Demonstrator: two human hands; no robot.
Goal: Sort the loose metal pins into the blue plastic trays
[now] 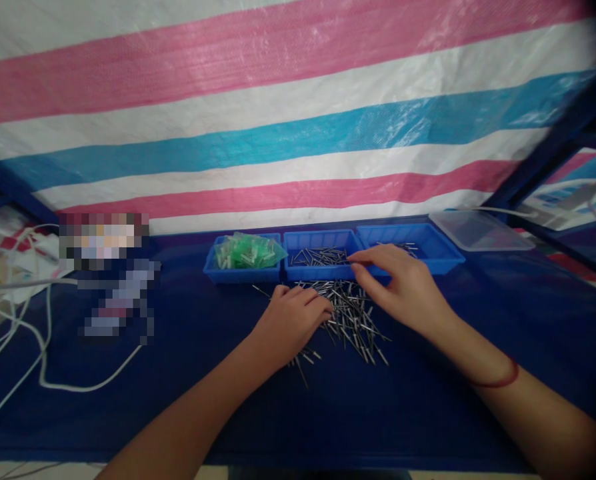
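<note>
A loose pile of thin metal pins (351, 317) lies on the dark blue table (188, 373) in front of three blue trays. My left hand (293, 320) rests on the pile's left edge, fingers curled over some pins. My right hand (403, 287) reaches over the pile to the front rim of the middle tray (318, 270), thumb and forefinger pinched on a pin. The middle tray holds several pins. The left tray (218, 270) holds green and white plastic pieces (248, 251). The right tray (438, 250) holds a few pins.
A clear plastic lid (481, 230) lies right of the trays. White cables (43, 333) snake over the table's left side beside a blurred patch. A striped pink, white and blue tarp (278, 100) hangs behind. A blue frame post (553, 147) stands at right.
</note>
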